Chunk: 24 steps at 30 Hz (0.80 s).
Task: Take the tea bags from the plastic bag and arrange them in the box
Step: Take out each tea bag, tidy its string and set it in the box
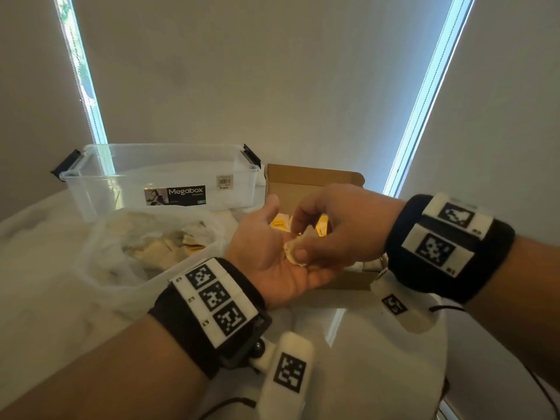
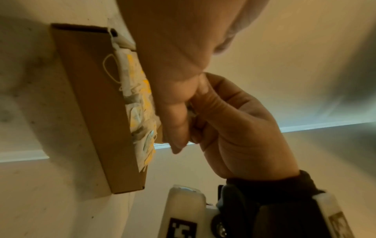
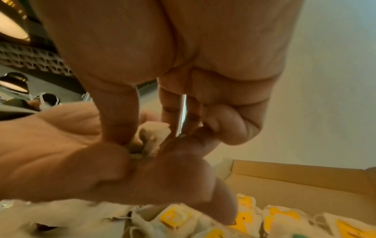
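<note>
While many tea bags point(image 3: 284, 217) already fill the box point(image 2: 91, 96), more wait in the plastic bag point(image 1: 136, 247) at centre left; left hand point(image 1: 272, 262) lies flat, right hand point(image 1: 333, 231) pinching one tea bag point(image 1: 298, 253).

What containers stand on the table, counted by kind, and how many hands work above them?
Clear plastic tub: 1
Cardboard box: 1
Plastic bag: 1
Hands: 2 (left hand, right hand)
Total: 5

The box point(image 1: 306, 180) is plain brown cardboard. Tea bags point(image 3: 278, 215) in it are white with yellow tags. The tub point(image 1: 157, 177) is clear with black clips and a dark label. Wrist bands point(image 1: 212, 310) are black with black-and-white square markers.
</note>
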### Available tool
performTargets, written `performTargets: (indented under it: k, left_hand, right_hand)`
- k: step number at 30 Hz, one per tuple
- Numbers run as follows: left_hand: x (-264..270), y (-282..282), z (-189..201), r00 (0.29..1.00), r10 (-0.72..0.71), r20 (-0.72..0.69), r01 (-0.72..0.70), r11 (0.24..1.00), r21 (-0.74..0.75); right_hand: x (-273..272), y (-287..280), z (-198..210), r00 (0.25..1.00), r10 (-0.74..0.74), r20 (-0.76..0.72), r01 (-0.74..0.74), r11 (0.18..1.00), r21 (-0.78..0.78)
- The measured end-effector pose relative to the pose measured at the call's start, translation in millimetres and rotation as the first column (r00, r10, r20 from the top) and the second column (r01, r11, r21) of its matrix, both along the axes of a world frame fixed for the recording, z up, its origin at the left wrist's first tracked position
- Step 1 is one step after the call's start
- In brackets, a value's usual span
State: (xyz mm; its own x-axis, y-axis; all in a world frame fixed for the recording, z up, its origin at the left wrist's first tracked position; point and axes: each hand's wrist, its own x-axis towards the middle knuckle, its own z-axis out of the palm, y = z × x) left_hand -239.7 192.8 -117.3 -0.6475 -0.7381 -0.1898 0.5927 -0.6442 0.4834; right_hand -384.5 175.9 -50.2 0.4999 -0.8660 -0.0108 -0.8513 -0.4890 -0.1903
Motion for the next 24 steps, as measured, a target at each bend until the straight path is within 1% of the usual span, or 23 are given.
performTargets:
  k: [2, 4, 6, 8, 9, 10, 12, 14, 17, 19, 20, 21, 22, 23, 24]
  left_hand:
    - [2, 1, -2, 1.000, 0.009, 0.012, -0.009, 1.000, -0.028]
    - [5, 2, 0, 1.000, 0.009, 0.029, -0.007, 0.998, -0.060]
    - [7, 2, 4, 0.996, 0.025, 0.084, -0.017, 0.996, -0.093]
    - [6, 1, 6, 0.976, 0.108, 0.188, -0.079, 0.984, -0.159]
    - [5, 0, 5, 0.954, 0.177, 0.242, -0.127, 0.970, -0.209]
    - [2, 0, 3, 0.928, 0.241, 0.284, -0.169, 0.951, -0.258]
    - [-3, -1, -1, 0.888, 0.327, 0.322, -0.219, 0.919, -0.329]
    - [-4, -2, -2, 0.862, 0.386, 0.328, -0.261, 0.893, -0.366]
    - [-4, -4, -2, 0.841, 0.446, 0.306, -0.297, 0.854, -0.427]
    - [-3, -4, -1, 0.845, 0.444, 0.298, -0.295, 0.851, -0.434]
    - [-1, -3, 1, 0.857, 0.427, 0.288, -0.288, 0.861, -0.419]
    - [1, -3, 1, 0.883, 0.390, 0.262, -0.275, 0.881, -0.385]
    - [4, -2, 3, 0.918, 0.333, 0.215, -0.251, 0.908, -0.334]
    - [8, -1, 4, 0.953, 0.266, 0.148, -0.217, 0.935, -0.280]
    - [10, 1, 5, 0.975, 0.206, 0.079, -0.182, 0.954, -0.237]
  right_hand:
    - [0, -1, -2, 0.999, -0.018, 0.050, 0.016, 0.999, 0.041]
    - [-3, -1, -1, 0.995, -0.011, 0.101, 0.001, 0.994, 0.105]
    - [-9, -1, 0, 0.982, -0.020, 0.186, -0.003, 0.992, 0.122]
    - [-14, -1, 1, 0.936, -0.073, 0.346, 0.051, 0.996, 0.072]
    - [-17, -2, 1, 0.904, -0.090, 0.418, 0.082, 0.996, 0.038]
    - [-19, -2, 0, 0.880, -0.097, 0.465, 0.108, 0.994, 0.004]
    - [-21, 0, -2, 0.857, -0.081, 0.509, 0.124, 0.991, -0.051]
    - [-21, 4, -5, 0.851, -0.045, 0.524, 0.094, 0.993, -0.067]
    - [-26, 8, -5, 0.814, -0.014, 0.581, 0.013, 1.000, 0.005]
    - [-30, 10, -1, 0.783, -0.014, 0.622, -0.043, 0.996, 0.077]
    - [-31, 11, 1, 0.733, -0.039, 0.679, -0.076, 0.987, 0.139]
    - [-31, 9, 3, 0.643, -0.094, 0.760, -0.101, 0.973, 0.206]
    - [-30, 8, 6, 0.536, -0.171, 0.827, -0.107, 0.958, 0.267]
    - [-30, 5, 8, 0.456, -0.228, 0.860, -0.085, 0.951, 0.297]
    - [-30, 4, 10, 0.441, -0.243, 0.864, -0.042, 0.956, 0.291]
